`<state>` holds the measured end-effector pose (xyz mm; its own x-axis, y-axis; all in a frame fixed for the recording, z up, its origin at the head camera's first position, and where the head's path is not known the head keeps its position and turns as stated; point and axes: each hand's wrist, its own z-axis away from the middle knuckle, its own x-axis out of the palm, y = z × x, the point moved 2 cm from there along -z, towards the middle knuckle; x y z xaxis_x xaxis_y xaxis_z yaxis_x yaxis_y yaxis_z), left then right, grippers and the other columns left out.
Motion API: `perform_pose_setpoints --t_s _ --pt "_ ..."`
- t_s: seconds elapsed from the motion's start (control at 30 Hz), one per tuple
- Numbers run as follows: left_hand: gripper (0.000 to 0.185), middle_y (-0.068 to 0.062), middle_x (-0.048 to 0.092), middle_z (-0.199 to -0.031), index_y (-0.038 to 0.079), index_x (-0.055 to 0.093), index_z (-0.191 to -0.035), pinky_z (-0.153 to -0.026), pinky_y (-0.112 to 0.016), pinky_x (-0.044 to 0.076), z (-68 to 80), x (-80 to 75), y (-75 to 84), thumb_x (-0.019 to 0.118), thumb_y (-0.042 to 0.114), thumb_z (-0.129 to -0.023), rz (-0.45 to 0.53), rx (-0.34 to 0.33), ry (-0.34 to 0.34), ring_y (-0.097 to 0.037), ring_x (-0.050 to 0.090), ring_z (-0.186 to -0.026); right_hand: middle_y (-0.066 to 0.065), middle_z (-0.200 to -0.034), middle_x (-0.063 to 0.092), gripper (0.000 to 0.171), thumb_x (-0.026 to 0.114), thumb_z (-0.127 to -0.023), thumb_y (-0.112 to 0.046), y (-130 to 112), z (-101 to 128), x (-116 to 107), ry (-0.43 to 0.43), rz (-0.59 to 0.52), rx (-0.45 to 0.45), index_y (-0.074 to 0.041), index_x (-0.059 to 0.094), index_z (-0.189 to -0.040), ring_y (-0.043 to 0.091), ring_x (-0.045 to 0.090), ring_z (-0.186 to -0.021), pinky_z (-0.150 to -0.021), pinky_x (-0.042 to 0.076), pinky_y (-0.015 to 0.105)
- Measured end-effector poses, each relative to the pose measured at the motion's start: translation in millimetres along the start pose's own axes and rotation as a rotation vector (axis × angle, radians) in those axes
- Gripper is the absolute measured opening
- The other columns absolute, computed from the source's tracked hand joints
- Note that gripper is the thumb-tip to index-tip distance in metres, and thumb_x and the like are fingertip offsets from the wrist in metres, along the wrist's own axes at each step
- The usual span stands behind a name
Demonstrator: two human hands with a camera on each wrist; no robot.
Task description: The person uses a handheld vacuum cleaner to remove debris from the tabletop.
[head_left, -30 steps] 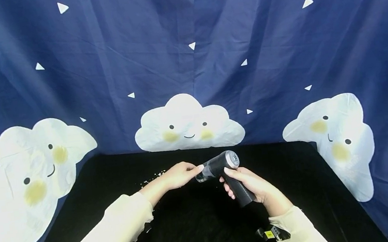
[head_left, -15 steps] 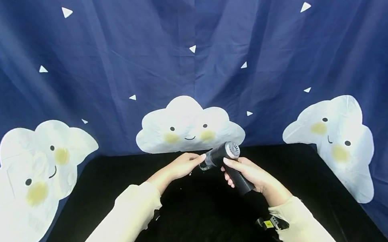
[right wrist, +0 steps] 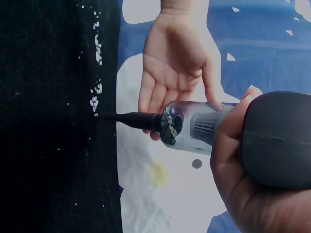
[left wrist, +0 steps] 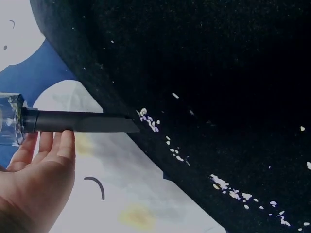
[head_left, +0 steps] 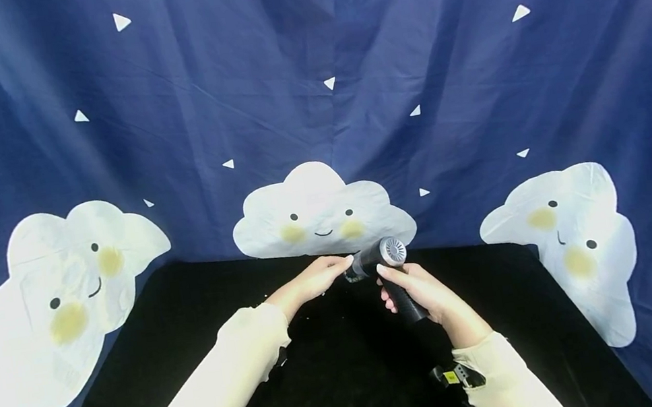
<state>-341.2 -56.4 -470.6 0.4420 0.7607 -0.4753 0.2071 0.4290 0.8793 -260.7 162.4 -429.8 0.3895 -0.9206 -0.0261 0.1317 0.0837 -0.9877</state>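
- Two hands meet at centre frame in the head view. Right hand (head_left: 429, 296) is wrapped round the black handle of a small vacuum (head_left: 385, 264), fingers curled tight on the grip. The vacuum's grey vented rear faces the camera; its body points left and away.
- Left hand (head_left: 317, 279) lies flat beside the vacuum's front end, fingers straight and together, fingertips at the clear cup. It grips nothing.
- Black table (head_left: 193, 315) fills the lower middle of the frame. Blue curtain (head_left: 444, 73) with white clouds hangs behind and at both sides. Both sleeves are cream.
- Left wrist view: left hand (left wrist: 36, 174) sits lower left, palm open, fingers relaxed and extended under the black nozzle (left wrist: 82, 121). The fingertips reach the nozzle's underside; whether they touch it I cannot tell.
- Nozzle runs level from the left edge, its slanted tip at the table's rim, right beside a cluster of white crumbs (left wrist: 148, 120). More crumbs trail toward the lower right along the table (left wrist: 218, 73).
- Right wrist view: right hand (right wrist: 243, 170) at lower right, fingers clenched on the dark handle. Vacuum (right wrist: 194, 127) shows a clear cup with debris inside.
- Nozzle (right wrist: 131, 119) points left, tip at the table edge, near crumbs (right wrist: 95, 99). Left hand (right wrist: 177, 73) is open behind the cup, upper centre.
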Motion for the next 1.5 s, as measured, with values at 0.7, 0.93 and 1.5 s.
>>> perform_pose_setpoints --t_s 0.7,0.93,1.5 --pt "0.047 0.004 0.06 -0.082 0.014 0.074 -0.113 -0.073 -0.032 0.046 -0.5 1.6 -4.2 0.049 0.052 -0.102 0.011 0.005 -0.019 -0.016 0.055 -0.077 0.006 -0.072 0.06 0.041 0.056 -0.102 -0.033 4.7 0.0 -3.7 -0.033 -0.01 0.022 0.008 0.053 -0.105 0.013 0.059 -0.059 -0.057 0.054 0.026" --pt "0.052 -0.002 0.067 -0.125 0.013 0.071 -0.123 -0.108 -0.047 0.039 5.7 -0.6 -2.4 0.047 0.054 -0.102 -0.038 -0.011 -0.039 -0.022 0.055 -0.125 0.006 -0.073 0.06 0.039 0.054 -0.103 -0.035 4.9 3.7 -3.1 -0.066 -0.045 0.047 0.004 0.054 -0.105 0.012 0.059 -0.061 -0.058 0.053 0.025" --pt "0.052 0.002 0.065 -0.103 0.017 0.072 -0.122 -0.086 -0.04 0.048 5.4 -0.9 4.9 0.048 0.058 -0.1 -0.017 -0.013 -0.023 -0.013 0.055 -0.094 0.007 -0.074 0.059 0.038 0.055 -0.104 -0.033 2.1 6.6 -6.5 -0.051 -0.042 0.013 0.005 0.054 -0.105 0.013 0.059 -0.06 -0.058 0.054 0.025"
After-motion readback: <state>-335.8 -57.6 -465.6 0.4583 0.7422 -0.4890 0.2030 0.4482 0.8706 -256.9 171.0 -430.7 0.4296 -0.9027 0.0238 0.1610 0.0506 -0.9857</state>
